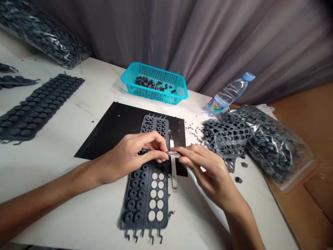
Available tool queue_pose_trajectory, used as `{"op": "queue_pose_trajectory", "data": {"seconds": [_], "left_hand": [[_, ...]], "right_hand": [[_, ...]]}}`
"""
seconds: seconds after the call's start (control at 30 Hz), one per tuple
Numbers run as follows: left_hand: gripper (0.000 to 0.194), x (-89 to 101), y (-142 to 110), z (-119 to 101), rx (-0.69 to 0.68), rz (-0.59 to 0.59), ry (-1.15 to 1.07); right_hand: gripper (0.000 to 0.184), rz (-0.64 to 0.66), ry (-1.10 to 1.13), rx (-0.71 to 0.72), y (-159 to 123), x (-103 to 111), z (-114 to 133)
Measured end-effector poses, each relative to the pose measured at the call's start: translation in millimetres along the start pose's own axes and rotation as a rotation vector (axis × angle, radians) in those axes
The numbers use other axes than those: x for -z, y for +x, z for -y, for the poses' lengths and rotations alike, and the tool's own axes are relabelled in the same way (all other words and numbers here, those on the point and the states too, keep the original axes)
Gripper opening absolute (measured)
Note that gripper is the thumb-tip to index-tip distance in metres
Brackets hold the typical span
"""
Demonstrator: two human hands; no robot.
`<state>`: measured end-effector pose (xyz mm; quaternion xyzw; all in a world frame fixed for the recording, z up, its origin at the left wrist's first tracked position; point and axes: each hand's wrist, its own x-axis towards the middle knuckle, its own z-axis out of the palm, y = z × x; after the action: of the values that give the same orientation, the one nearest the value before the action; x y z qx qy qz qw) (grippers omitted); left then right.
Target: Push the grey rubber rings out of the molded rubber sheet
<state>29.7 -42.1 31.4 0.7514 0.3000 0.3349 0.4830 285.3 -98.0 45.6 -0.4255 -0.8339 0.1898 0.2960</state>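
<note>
In the head view, the right hand (208, 166) holds a small shiny tool (173, 154) between thumb and fingers, and its left end points to the left hand (127, 152). The left hand has its thumb and forefinger bent close together at this end; whether they pinch a little piece, I cannot tell. Both hands are above a grey rubber sheet (146, 194), which lies lengthwise from near to far, its far part upon a black mat (109, 132). Its near left side carries ring-shaped pieces, while its near right side shows open round holes. A slim white tool (173, 173) lies just right of the sheet. On the far side of the worktop (99, 208) stands a turquoise basket (153, 97) with dark pieces (148, 83) inside. At the far right there is a clear bottle (227, 93), tilted in the view, near perforated sheets (231, 139) and a filled plastic bag (275, 149). Another studded sheet (39, 107) lies at left.
</note>
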Motion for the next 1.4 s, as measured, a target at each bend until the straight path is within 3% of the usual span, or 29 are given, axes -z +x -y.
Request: {"op": "queue_pose_trajectory", "data": {"seconds": [0.8, 1.03, 1.4], "left_hand": [[0.015, -1.0, -0.1, -0.2, 0.024, 0.006, -0.023], [0.015, -0.7, -1.8, 2.2, 0.039, 0.007, -0.047], [0.007, -2.4, -2.2, 1.7, -0.038, -0.005, 0.039]], "right_hand": [[0.026, -0.041, 0.069, -0.038, -0.7, 0.2, -0.4], [0.029, 0.000, 0.072, -0.063, -2.7, 2.5, -1.1], [0.031, 0.023, 0.084, -0.066, -2.4, 0.6, -2.1]]}}
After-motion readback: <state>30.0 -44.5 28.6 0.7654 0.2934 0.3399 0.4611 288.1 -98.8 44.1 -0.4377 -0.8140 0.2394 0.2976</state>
